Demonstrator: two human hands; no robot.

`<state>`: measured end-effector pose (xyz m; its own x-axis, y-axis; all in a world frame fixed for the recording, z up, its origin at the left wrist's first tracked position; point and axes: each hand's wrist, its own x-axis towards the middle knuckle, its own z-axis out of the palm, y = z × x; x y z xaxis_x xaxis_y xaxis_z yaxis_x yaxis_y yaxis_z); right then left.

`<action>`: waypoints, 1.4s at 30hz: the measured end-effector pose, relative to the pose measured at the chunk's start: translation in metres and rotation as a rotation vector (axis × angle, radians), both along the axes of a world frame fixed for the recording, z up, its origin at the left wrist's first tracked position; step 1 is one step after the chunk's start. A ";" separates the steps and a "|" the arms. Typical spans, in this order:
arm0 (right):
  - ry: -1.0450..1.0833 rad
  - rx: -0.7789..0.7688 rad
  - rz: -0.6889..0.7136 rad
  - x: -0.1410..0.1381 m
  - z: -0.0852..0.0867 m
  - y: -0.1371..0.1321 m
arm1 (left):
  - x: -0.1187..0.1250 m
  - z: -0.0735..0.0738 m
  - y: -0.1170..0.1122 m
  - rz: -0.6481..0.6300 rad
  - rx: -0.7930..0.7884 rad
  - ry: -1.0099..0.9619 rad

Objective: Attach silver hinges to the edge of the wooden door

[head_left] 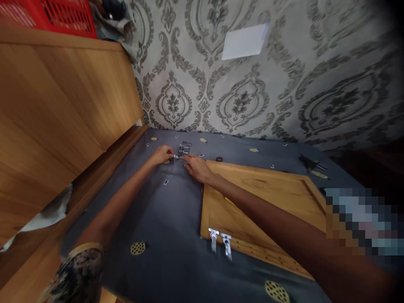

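Note:
A small metal piece (pixel 176 158) that looks like a cabinet hinge lies between my two hands on the dark grey patterned sheet. My left hand (pixel 162 155) pinches its left side with the fingertips. From the right, my right hand (pixel 198 167) reaches in with fingers closed around its other end. Just behind them lie several similar metal pieces (pixel 184 147) in a small group. Under my right forearm is a framed wooden door panel (pixel 261 185). Two silver hinges (pixel 213 240) sit at its near left edge, sticking out past the wood.
Along the left stands a wooden furniture piece (pixel 69 92) with a red plastic basket (pixel 67 17) on top. A dark pliers-like tool (pixel 311 163) lies at the far right. Behind the panel is a small black object (pixel 219 159). A white sheet (pixel 244 41) is on the patterned wall.

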<state>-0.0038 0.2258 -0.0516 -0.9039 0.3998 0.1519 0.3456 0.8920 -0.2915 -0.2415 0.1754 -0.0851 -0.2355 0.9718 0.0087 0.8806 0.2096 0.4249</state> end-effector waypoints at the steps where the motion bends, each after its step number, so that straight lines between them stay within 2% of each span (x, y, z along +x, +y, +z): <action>1: -0.016 0.006 0.002 -0.006 -0.003 0.002 | -0.001 0.000 -0.001 -0.010 0.002 -0.006; 8: -0.075 0.050 0.019 -0.016 -0.013 0.014 | -0.001 -0.002 -0.005 -0.062 0.029 -0.010; 16: -0.078 0.086 0.043 -0.018 -0.017 0.016 | 0.001 -0.003 0.000 -0.102 -0.005 -0.020; 27: -0.112 0.060 0.121 -0.022 -0.016 0.033 | 0.018 0.011 -0.004 -0.134 0.038 0.024; 36: -0.065 0.057 0.113 -0.015 -0.020 0.026 | 0.030 0.016 -0.013 -0.149 0.068 0.041; 42: 0.006 0.032 0.112 -0.015 -0.026 0.029 | 0.042 0.021 -0.021 -0.103 0.166 0.089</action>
<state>-0.0189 0.2545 -0.0774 -0.9419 0.2909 0.1681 0.2414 0.9339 -0.2639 -0.1996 0.1540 -0.0638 -0.1263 0.9741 0.1874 0.9293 0.0501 0.3658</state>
